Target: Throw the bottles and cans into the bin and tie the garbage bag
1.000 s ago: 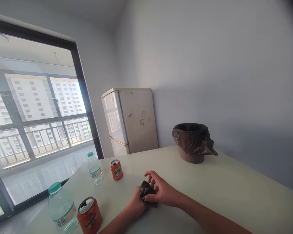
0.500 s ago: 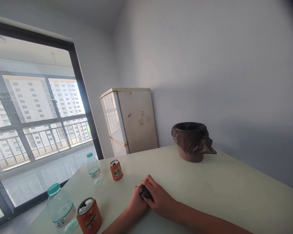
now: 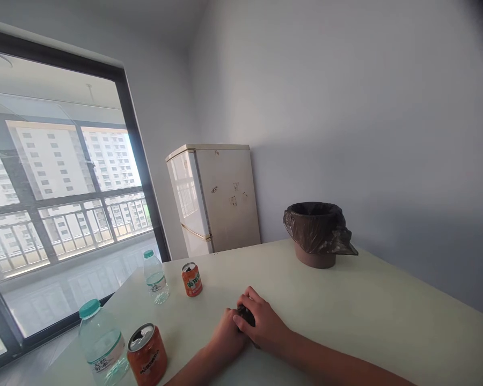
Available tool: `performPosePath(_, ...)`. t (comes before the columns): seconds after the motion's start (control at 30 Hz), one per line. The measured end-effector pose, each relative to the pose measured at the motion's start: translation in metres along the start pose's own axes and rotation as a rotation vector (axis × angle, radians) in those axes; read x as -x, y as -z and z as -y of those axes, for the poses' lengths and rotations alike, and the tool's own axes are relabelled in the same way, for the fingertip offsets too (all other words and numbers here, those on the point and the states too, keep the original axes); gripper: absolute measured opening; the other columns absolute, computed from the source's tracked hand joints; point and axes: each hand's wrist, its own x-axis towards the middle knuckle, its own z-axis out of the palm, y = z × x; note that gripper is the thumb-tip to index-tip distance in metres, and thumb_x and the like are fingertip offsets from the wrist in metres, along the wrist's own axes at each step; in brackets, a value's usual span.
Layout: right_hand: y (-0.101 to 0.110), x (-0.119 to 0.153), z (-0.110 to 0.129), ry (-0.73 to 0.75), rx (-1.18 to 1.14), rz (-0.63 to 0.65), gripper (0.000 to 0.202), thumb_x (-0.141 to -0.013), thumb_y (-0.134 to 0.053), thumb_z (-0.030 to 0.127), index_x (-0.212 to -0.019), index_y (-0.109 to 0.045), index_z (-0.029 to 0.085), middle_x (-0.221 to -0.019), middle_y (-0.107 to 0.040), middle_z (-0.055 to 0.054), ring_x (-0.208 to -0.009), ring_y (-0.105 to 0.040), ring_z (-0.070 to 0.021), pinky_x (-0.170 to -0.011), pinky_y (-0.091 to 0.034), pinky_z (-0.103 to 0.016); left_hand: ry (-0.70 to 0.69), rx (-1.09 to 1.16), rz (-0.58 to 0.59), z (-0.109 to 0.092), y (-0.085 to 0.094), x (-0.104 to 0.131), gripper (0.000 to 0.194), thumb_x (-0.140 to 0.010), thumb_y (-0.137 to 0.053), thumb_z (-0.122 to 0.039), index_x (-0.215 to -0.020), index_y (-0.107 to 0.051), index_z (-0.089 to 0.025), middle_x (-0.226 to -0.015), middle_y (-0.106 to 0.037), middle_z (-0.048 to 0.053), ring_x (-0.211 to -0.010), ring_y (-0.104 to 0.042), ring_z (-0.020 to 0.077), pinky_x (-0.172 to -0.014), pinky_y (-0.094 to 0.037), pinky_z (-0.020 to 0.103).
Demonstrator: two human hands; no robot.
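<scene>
Low over the near middle of the table (image 3: 370, 321), my two hands are pressed together around a small, dark, shiny bundle (image 3: 247, 315); its exact kind is unclear, as most of it is covered. My right hand (image 3: 268, 324) curls over it from the right, fingers bent. My left hand (image 3: 227, 333) is closed against its left side, partly hidden behind the right. Left of my hands stand two orange drink cans, a near can (image 3: 147, 356) and a far can (image 3: 191, 280), both with opened tops.
Two clear bottles with green caps, a near bottle (image 3: 102, 346) and a far bottle (image 3: 156, 281), stand at the table's left side. A brown bin (image 3: 316, 260) lined with a black plastic bag (image 3: 317, 233) stands farther back. Beyond are a white fridge (image 3: 229, 203) and a glass door (image 3: 64, 177).
My hands have shifted slightly right, still joined. The dark bundle has turned and shows less between my fingers. Bottles, cans and bin stay put.
</scene>
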Motion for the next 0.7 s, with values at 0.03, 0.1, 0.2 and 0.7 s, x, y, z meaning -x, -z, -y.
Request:
performPosePath(0.03,-0.002,0.000,0.000,-0.009,0.013,-0.011,0.016,-0.097,-0.060,0.036,-0.091,-0.058,0.022,-0.102,-0.056,-0.003,-0.088,-0.056,-0.0176,-0.084,-0.043,-0.032,-0.008,-0.017,0.006,-0.001,-0.001,0.000,0.014,-0.078,-0.062,-0.020,-0.082,-0.074,-0.015,-0.081,-0.072,0.007,-0.077,-0.062,0.0208,-0.072,-0.049,0.031)
performPosePath(0.1,-0.006,-0.001,-0.002,-0.012,0.025,-0.038,0.026,-0.102,-0.052,0.038,-0.082,-0.053,0.021,-0.092,-0.057,-0.002,-0.086,-0.055,-0.0179,-0.082,-0.042,-0.032,-0.005,-0.034,-0.015,-0.002,-0.002,0.001,0.016,-0.074,-0.064,-0.019,-0.085,-0.076,-0.015,-0.083,-0.073,0.008,-0.079,-0.063,0.0218,-0.073,-0.050,0.031)
performPosePath(0.2,-0.010,-0.004,-0.011,-0.007,0.044,-0.069,0.037,-0.108,-0.039,0.039,-0.076,-0.045,0.021,-0.081,-0.056,-0.001,-0.078,-0.052,-0.0174,-0.079,-0.038,-0.033,-0.019,-0.001,-0.053,-0.003,-0.005,0.000,0.022,-0.073,-0.062,-0.016,-0.091,-0.075,-0.013,-0.085,-0.074,0.009,-0.078,-0.064,0.0215,-0.073,-0.050,0.031)
performPosePath(0.7,0.002,-0.012,-0.028,-0.045,-0.035,-0.112,0.037,-0.110,-0.037,0.043,-0.079,-0.044,0.022,-0.077,-0.054,0.001,-0.073,-0.050,-0.0160,-0.072,-0.038,-0.031,-0.014,0.085,-0.070,0.017,-0.011,0.005,0.061,-0.089,-0.067,-0.051,-0.138,-0.055,-0.016,-0.123,-0.067,0.018,-0.113,-0.060,0.0315,-0.100,-0.048,0.046)
